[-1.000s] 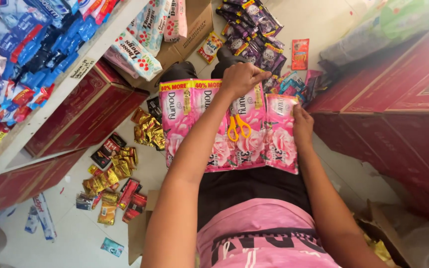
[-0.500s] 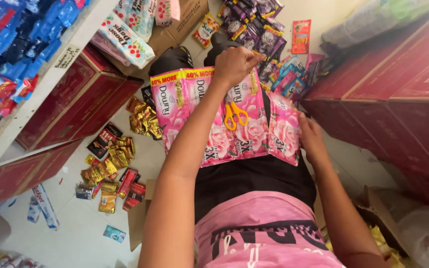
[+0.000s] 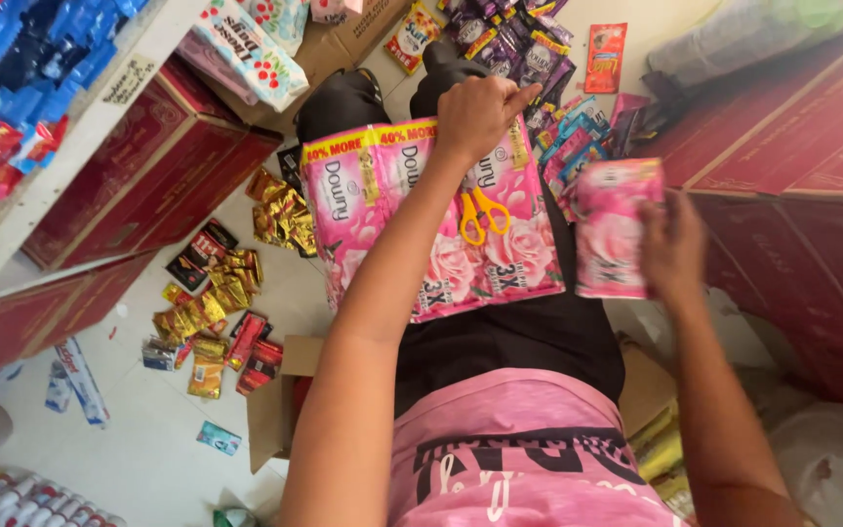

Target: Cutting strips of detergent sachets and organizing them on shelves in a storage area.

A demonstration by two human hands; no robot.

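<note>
strip of pink sachets (image 3: 412, 220) lay on the lap, pinned at its top by left hand (image 3: 480, 115), fingers closed on it with yellow scissors (image 3: 480, 212). separated pink sachet (image 3: 615, 234) was gripped by right hand (image 3: 673, 246); strip best kept taut, cut along seams.

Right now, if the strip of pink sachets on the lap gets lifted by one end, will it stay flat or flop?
Probably flop: the strip of pink sachets is thin joined film packets, already bowing over the thighs under the left hand. Likely light; the right hand holds a separated sachet easily. The glossy film may slip, and the yellow scissors on it could slide off.
</note>
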